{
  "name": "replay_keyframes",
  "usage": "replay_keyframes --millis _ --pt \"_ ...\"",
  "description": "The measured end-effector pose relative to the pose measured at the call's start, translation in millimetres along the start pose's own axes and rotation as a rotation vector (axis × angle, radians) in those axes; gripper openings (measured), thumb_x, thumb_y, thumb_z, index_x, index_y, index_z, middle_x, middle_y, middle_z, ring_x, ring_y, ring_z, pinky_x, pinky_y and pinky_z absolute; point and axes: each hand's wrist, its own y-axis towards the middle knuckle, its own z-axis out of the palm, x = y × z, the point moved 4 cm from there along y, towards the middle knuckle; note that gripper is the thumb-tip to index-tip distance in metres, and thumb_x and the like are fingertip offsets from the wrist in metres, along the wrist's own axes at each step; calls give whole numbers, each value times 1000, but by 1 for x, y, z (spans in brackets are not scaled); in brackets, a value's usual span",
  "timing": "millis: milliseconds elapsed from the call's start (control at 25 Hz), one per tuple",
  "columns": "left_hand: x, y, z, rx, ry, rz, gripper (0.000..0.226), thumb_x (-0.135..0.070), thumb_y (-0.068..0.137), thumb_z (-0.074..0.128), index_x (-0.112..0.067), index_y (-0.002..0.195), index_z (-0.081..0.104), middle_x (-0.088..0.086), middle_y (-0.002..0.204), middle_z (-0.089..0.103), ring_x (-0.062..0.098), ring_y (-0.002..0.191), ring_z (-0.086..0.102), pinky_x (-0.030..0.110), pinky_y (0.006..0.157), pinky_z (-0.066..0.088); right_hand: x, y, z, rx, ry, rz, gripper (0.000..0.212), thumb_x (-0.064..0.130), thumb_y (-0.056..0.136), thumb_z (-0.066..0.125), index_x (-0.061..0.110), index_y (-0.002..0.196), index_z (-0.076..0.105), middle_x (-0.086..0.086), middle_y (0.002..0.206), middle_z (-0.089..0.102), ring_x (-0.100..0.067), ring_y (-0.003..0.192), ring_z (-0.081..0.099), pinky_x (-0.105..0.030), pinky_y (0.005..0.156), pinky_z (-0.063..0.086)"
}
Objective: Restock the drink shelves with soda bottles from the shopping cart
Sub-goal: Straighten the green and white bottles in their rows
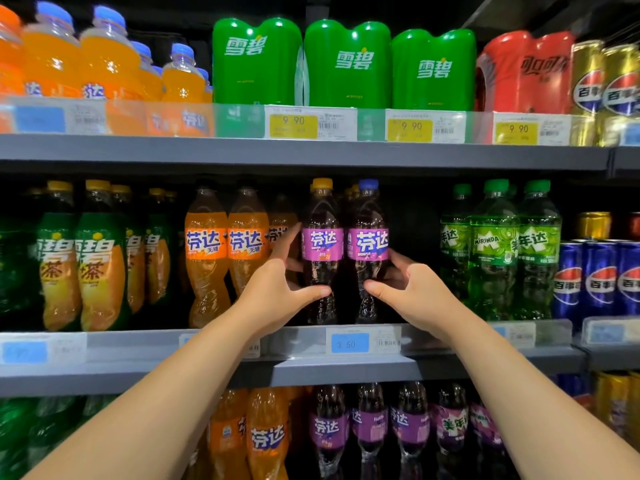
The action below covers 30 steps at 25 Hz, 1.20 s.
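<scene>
**Seating two purple sodas on the middle shelf**

Left grip (277, 289): thumb across the front, fingers round the far side, curled onto the waist of the orange-capped purple bottle (322, 251). Right grip (415, 289): the same hold on the blue-capped purple bottle (369, 251), which is just beside the first. Both bottles are upright at the front of the middle shelf (104, 372), above the blue price tag (349, 342). Bases appear to be down behind the rail. Cart not in view.

Judgement: placement step, near its end. To do it well:
- Slide rather than lift, and keep both bottles vertical with labels facing out.
- Bring the fronts flush with the orange bottles (247, 251) on the left.
- Don't let the right bottle drift into the dark gap toward the green bottles (493, 251).
- Let go one side at a time. The tall, narrow-waisted bottles could tip.
</scene>
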Motion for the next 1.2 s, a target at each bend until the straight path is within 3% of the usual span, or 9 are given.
replay_keyframes --millis 160,320,400,560,640,720,880,1000,1200 --pt "2 -2 -1 -18 -13 -24 100 -45 72 86 -42 149 22 -26 99 59 9 81 70 24 70 61 -1 -1 -1 -31 29 16 56 34 86 80 46 132 49 14 107 76 9 95 69 -13 84 50" --pt "4 -2 -2 -12 -51 -37 88 -48 71 86 -33 141 35 -14 107 65 11 85 71 37 75 63 -2 -2 -1 -33 31 28 60 30 82 84 37 134 54 11 108 76 0 96 72 -24 91 57" --pt "2 -3 -1 -26 -9 -12 85 -50 72 85 -31 141 39 -17 105 65 7 82 70 29 72 62 0 -3 -1 -58 21 12 64 29 82 84 31 138 54 10 111 75 -3 100 71 -32 96 56" --pt "2 -8 -3 -122 44 6 72 -55 75 80 -24 131 48 -22 99 58 -3 85 62 6 59 47 9 -13 -1 -210 -6 -43 75 31 83 80 32 147 40 23 118 62 7 107 62 -13 83 50" --pt "0 -12 -7 -181 92 44 70 -57 79 75 -21 131 47 -12 111 58 5 99 60 11 73 46 13 -22 0 -271 30 -107 74 29 84 79 38 144 35 32 125 51 18 114 52 -9 89 44" --pt "-3 -19 -12 -184 130 108 72 -55 85 70 -21 140 40 -4 130 54 9 117 52 20 90 44 18 -33 0 -318 39 -156 77 26 85 77 33 148 34 24 134 47 20 122 44 -7 99 38" --pt "-13 -47 -42 -216 254 300 66 -49 91 60 -19 147 41 0 145 48 11 132 44 25 106 39 44 -52 4 -451 -75 -359 60 17 88 75 15 141 48 3 135 49 -7 127 49 -27 109 41" --pt "-19 -74 -71 -232 336 386 58 -41 92 59 -14 142 48 1 142 53 13 133 46 31 112 40 75 -60 20 -430 -62 -500 45 19 86 70 8 127 57 -2 121 57 -18 115 57 -32 99 49" --pt "-6 -114 -124 -239 427 366 54 -34 91 62 -9 138 52 4 136 57 18 129 51 30 111 39 116 -57 76 -206 98 -580 48 41 86 65 23 130 58 14 126 57 -8 121 56 -15 102 43"
